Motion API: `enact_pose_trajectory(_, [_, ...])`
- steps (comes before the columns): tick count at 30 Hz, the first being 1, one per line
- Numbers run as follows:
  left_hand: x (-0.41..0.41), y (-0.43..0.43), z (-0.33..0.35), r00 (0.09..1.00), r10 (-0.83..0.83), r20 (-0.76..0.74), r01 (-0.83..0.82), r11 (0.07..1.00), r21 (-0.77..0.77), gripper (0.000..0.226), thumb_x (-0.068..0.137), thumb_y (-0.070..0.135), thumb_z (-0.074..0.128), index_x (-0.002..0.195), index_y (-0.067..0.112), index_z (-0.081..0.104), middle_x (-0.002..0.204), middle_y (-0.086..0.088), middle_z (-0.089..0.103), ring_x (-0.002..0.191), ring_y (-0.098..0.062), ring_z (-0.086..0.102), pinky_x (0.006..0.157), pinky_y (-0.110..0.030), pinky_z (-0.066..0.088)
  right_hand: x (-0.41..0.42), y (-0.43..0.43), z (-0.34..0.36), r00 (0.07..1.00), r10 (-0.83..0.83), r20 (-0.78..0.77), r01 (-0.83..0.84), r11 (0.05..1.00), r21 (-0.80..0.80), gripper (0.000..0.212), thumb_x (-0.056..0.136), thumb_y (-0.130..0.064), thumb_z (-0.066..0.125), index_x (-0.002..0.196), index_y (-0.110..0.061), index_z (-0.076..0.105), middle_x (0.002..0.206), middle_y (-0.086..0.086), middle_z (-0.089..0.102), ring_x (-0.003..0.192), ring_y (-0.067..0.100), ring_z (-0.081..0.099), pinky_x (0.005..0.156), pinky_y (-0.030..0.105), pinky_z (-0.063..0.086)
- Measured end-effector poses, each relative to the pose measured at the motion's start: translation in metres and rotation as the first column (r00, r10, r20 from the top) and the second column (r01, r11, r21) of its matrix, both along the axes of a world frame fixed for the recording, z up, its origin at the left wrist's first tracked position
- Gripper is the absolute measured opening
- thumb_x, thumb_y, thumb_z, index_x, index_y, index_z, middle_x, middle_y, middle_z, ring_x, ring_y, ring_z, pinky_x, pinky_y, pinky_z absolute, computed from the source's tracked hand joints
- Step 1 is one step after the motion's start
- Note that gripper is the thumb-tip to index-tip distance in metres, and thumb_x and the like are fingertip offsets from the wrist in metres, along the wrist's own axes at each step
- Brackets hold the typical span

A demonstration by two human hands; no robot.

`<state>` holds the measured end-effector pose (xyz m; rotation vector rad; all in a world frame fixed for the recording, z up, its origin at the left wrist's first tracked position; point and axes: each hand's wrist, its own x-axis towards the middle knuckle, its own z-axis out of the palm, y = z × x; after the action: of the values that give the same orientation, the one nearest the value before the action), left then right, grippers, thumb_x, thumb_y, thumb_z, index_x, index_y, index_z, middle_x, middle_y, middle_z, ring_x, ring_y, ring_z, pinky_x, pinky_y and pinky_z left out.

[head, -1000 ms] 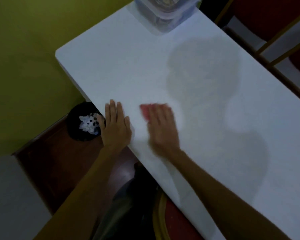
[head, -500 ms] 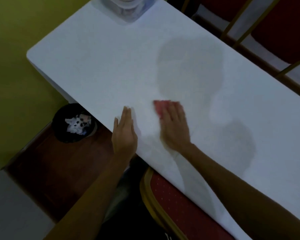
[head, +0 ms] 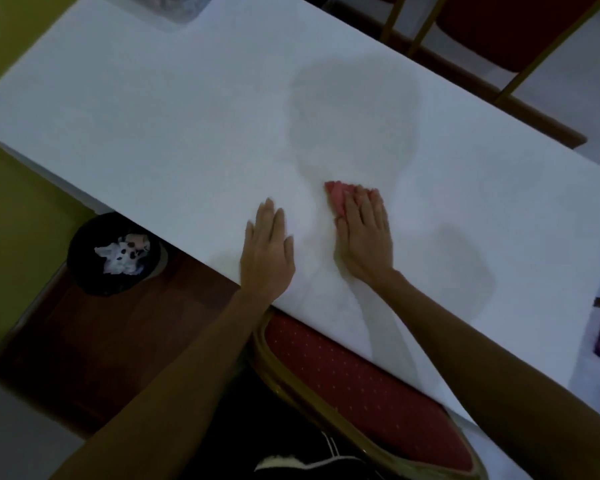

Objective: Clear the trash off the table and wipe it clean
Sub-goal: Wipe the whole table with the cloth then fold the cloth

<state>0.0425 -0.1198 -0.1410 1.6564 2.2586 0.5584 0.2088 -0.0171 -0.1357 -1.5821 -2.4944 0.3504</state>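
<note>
A long white table (head: 174, 109) runs diagonally across the view. My right hand (head: 364, 237) presses flat on a small red cloth (head: 336, 197) near the table's front edge; only the cloth's far left part shows past my fingers. My left hand (head: 267, 247) rests flat on the table edge just left of it, fingers straight, holding nothing. A black trash bin (head: 113, 254) with crumpled white paper (head: 123, 254) inside stands on the floor below the table's front edge, left of my hands.
A red padded chair (head: 361, 386) with a gold frame sits under the table edge in front of me. More red chairs (head: 520, 32) stand along the far side. A clear plastic container (head: 181, 6) sits at the table's far end.
Both hands and the red cloth have slid to the right along the table, away from the bin. The view has shifted the same way.
</note>
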Motion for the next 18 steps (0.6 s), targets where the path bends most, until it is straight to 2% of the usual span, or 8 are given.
enact_pose_trajectory(2, [0.000, -0.003, -0.007, 1.000, -0.003, -0.021, 0.002, 0.999, -0.051, 0.053, 0.102, 0.021, 0.035, 0.151, -0.001, 0.034, 0.161, -0.020, 0.026, 0.151, -0.032, 0.022, 0.122, -0.052, 0.021, -0.013, -0.030, -0.003, 0.995, 0.090, -0.051, -0.090, 0.996, -0.011, 0.052, 0.105, -0.024, 0.042, 0.154, -0.008, 0.036, 0.162, 0.015, 0.030, 0.153, 0.035, 0.016, 0.124, 0.051, 0.017])
enact_pose_trajectory(5, [-0.005, -0.005, -0.012, 0.999, -0.038, -0.037, 0.035, 0.997, -0.062, 0.057, 0.099, 0.020, 0.040, 0.152, 0.000, 0.032, 0.161, -0.020, 0.026, 0.151, -0.033, 0.022, 0.123, -0.052, 0.016, -0.006, -0.071, -0.008, 0.903, 0.414, -0.119, -0.411, 0.910, 0.048, 0.052, 0.104, -0.021, 0.048, 0.152, -0.007, 0.038, 0.159, 0.015, 0.035, 0.151, 0.036, 0.023, 0.123, 0.054, 0.019])
enact_pose_trajectory(9, [-0.004, -0.005, -0.009, 0.997, -0.045, -0.059, 0.039, 0.995, -0.089, 0.056, 0.101, 0.020, 0.027, 0.154, 0.001, 0.028, 0.162, -0.018, 0.022, 0.152, -0.031, 0.018, 0.124, -0.050, 0.013, 0.041, -0.055, -0.004, 0.817, 0.577, -0.006, -0.576, 0.816, 0.046, 0.053, 0.107, -0.034, 0.038, 0.155, -0.014, 0.034, 0.162, 0.008, 0.033, 0.152, 0.032, 0.022, 0.124, 0.050, 0.019])
enact_pose_trajectory(11, [0.001, -0.002, -0.006, 0.997, -0.034, -0.069, 0.025, 0.991, -0.128, 0.060, 0.100, 0.025, 0.016, 0.155, 0.001, 0.024, 0.164, -0.017, 0.017, 0.153, -0.030, 0.013, 0.124, -0.048, 0.009, 0.067, -0.018, -0.003, 0.850, 0.525, 0.042, -0.526, 0.848, 0.058, 0.051, 0.107, -0.034, 0.036, 0.157, -0.023, 0.032, 0.161, 0.002, 0.034, 0.151, 0.026, 0.026, 0.122, 0.048, 0.021])
enact_pose_trajectory(13, [0.006, 0.001, -0.002, 0.996, -0.018, -0.092, 0.003, 0.988, -0.157, 0.059, 0.101, 0.024, 0.017, 0.155, 0.000, 0.021, 0.164, -0.018, 0.013, 0.154, -0.030, 0.010, 0.125, -0.046, 0.006, 0.093, 0.022, -0.002, 0.939, 0.339, 0.053, -0.343, 0.934, 0.103, 0.050, 0.107, -0.032, 0.035, 0.157, -0.027, 0.031, 0.159, -0.001, 0.038, 0.147, 0.024, 0.032, 0.119, 0.046, 0.025])
enact_pose_trajectory(14, [0.009, 0.003, 0.000, 0.995, -0.007, -0.103, -0.010, 0.986, -0.164, 0.057, 0.102, 0.021, 0.020, 0.155, -0.001, 0.020, 0.165, -0.018, 0.012, 0.154, -0.030, 0.008, 0.125, -0.045, 0.004, 0.106, 0.041, -0.004, 0.982, 0.184, 0.042, -0.188, 0.978, 0.093, 0.051, 0.106, -0.032, 0.033, 0.157, -0.025, 0.031, 0.159, 0.001, 0.038, 0.148, 0.026, 0.031, 0.119, 0.047, 0.026])
enact_pose_trajectory(16, [0.018, 0.008, 0.002, 0.994, 0.001, -0.109, -0.020, 0.984, -0.176, 0.055, 0.104, 0.015, 0.026, 0.155, -0.002, 0.017, 0.165, -0.019, 0.009, 0.154, -0.030, 0.006, 0.125, -0.043, 0.001, 0.122, 0.064, -0.007, 0.996, -0.094, 0.001, 0.094, 0.995, 0.031, 0.056, 0.105, -0.038, 0.030, 0.155, -0.013, 0.035, 0.159, 0.009, 0.038, 0.150, 0.031, 0.027, 0.122, 0.047, 0.022])
enact_pose_trajectory(18, [0.029, 0.013, 0.005, 0.993, -0.027, -0.113, 0.005, 0.983, -0.184, 0.056, 0.103, 0.012, 0.029, 0.155, -0.002, 0.015, 0.165, -0.019, 0.008, 0.154, -0.030, 0.005, 0.125, -0.043, 0.000, 0.116, 0.054, -0.009, 0.989, -0.145, -0.004, 0.145, 0.989, 0.024, 0.059, 0.104, -0.039, 0.027, 0.153, -0.007, 0.037, 0.156, 0.013, 0.041, 0.149, 0.033, 0.030, 0.123, 0.048, 0.018])
